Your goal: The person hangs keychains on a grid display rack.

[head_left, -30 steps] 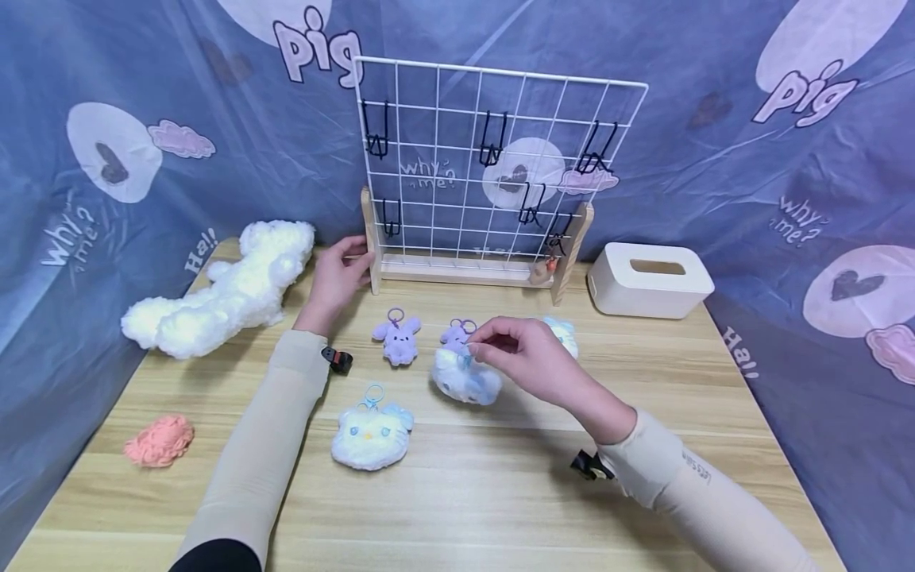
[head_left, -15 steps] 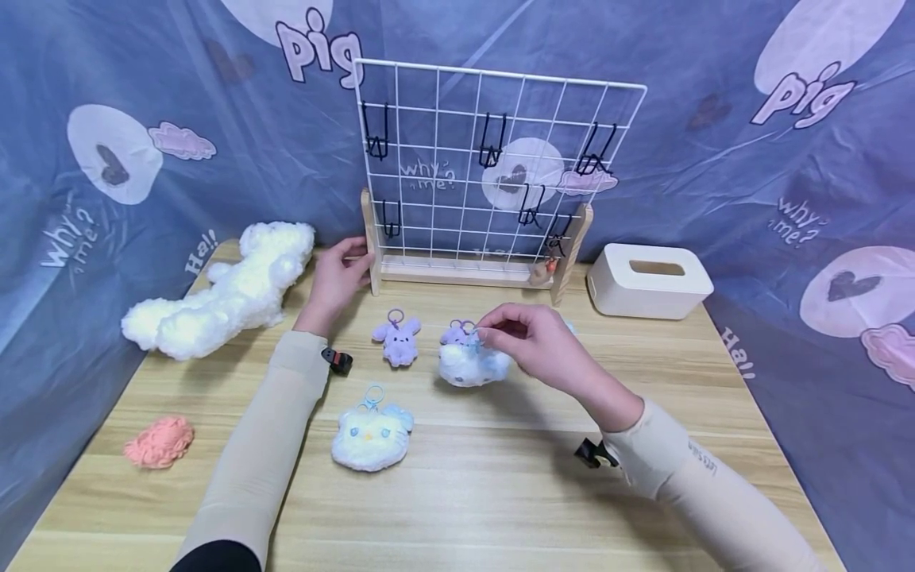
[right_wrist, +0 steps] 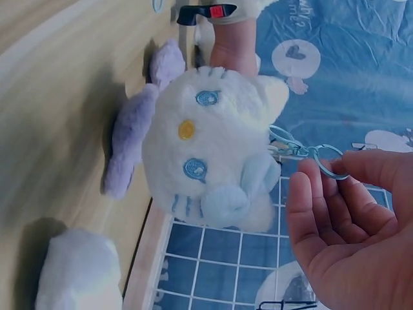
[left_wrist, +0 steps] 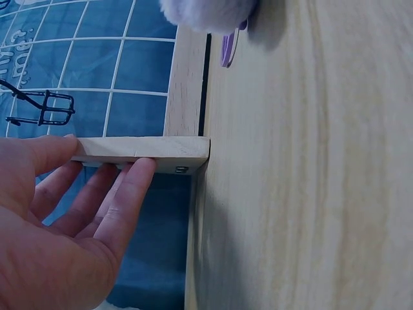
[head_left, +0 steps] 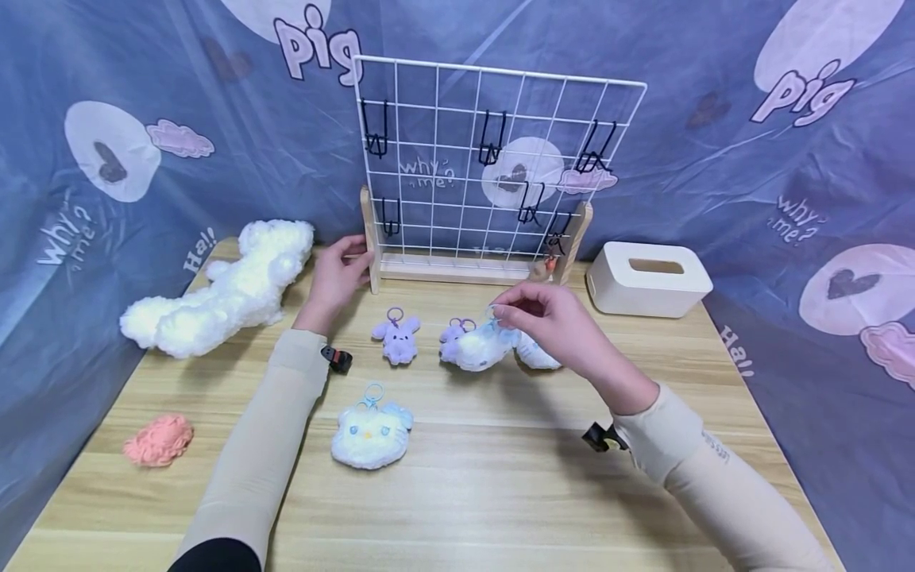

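Note:
My right hand [head_left: 546, 318] pinches the light blue key ring [right_wrist: 330, 161] of a white plush cat keychain [right_wrist: 206, 142], which hangs below the fingers with its blue bow and blue eyes showing in the right wrist view. In the head view this plush partly covers a purple plush keychain [head_left: 450, 349] and borders on another white plush keychain [head_left: 536, 353]. My left hand [left_wrist: 84, 219] holds the wooden side post [left_wrist: 142, 148] of a white wire grid rack [head_left: 479, 167], thumb on one side and fingers on the other. Several black hooks [head_left: 492, 139] sit on the grid.
A purple rabbit keychain [head_left: 397, 342] and a white cat keychain [head_left: 372, 433] lie on the wooden table [head_left: 500, 508]. To the left are a white fluffy plush [head_left: 221, 298] and a pink yarn clump [head_left: 159, 439]. A white tissue box [head_left: 649, 278] stands right of the rack.
My right hand has moved back and slightly right toward the rack, carrying the white cat keychain by its ring. The left hand has stayed on the post.

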Available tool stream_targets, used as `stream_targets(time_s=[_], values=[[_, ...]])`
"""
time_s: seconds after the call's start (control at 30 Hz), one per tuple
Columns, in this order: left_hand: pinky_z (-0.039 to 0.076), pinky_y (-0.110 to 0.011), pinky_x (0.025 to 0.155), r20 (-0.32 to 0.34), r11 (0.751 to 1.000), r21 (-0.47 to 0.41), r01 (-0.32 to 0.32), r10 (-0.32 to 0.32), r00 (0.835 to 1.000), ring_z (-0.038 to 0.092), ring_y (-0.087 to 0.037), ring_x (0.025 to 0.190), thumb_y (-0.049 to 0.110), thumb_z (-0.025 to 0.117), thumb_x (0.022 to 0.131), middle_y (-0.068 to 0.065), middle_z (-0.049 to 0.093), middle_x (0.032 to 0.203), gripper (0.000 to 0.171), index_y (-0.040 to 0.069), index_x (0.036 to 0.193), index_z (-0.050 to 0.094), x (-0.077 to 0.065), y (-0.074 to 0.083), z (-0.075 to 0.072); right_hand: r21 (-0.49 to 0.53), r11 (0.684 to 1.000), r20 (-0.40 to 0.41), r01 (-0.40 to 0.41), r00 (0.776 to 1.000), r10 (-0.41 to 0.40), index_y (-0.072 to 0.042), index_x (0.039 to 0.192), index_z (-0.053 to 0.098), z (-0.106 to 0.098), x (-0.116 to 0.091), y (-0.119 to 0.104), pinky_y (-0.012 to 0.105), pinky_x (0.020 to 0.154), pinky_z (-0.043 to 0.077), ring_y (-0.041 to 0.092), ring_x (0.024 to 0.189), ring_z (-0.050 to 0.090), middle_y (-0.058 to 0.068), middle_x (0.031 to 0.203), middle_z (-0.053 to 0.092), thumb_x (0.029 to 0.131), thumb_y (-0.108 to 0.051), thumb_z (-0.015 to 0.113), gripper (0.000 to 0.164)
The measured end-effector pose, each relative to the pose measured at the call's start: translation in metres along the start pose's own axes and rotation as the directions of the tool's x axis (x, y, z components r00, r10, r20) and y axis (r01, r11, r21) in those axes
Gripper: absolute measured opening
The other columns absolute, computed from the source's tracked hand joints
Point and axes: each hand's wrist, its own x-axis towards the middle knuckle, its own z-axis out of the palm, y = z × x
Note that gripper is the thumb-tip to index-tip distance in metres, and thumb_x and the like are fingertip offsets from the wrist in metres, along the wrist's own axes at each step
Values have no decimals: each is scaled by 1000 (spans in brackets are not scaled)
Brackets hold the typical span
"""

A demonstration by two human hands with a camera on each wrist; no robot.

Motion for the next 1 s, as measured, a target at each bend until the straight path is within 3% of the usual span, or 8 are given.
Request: stream_targets(time_s=[0.5, 0.8, 1.0], values=[[69, -50, 111, 0, 1000, 7, 3, -3, 1000, 69, -43, 131, 15, 67, 114, -27, 63, 155, 50, 2, 160, 56, 0, 1, 0, 45, 999, -91, -3, 996, 8, 1, 120, 81, -26, 9, 1, 16, 84, 67, 8, 90, 77, 20, 115, 79, 109, -14, 74, 20], [69, -51, 111, -2, 1000, 1, 4, -4, 1000, 68, -43, 133, 14, 66, 114, -27, 63, 155, 50, 1, 161, 56, 2, 3, 0, 66, 997, -153, -31, 987, 41, 2, 120, 80, -44, 14, 4, 17, 83, 69, 7, 89, 77, -6, 101, 79, 110, -16, 73, 22], [69, -50, 111, -1, 1000, 5, 10, -10, 1000, 68, -41, 130, 16, 66, 114, -27, 63, 155, 49, 2, 160, 56, 0, 1, 1, 77, 997, -189, -26, 981, 40, 4, 123, 77, -54, 15, 6, 16, 77, 65, 6, 85, 76, -13, 91, 79, 111, -17, 72, 25]])
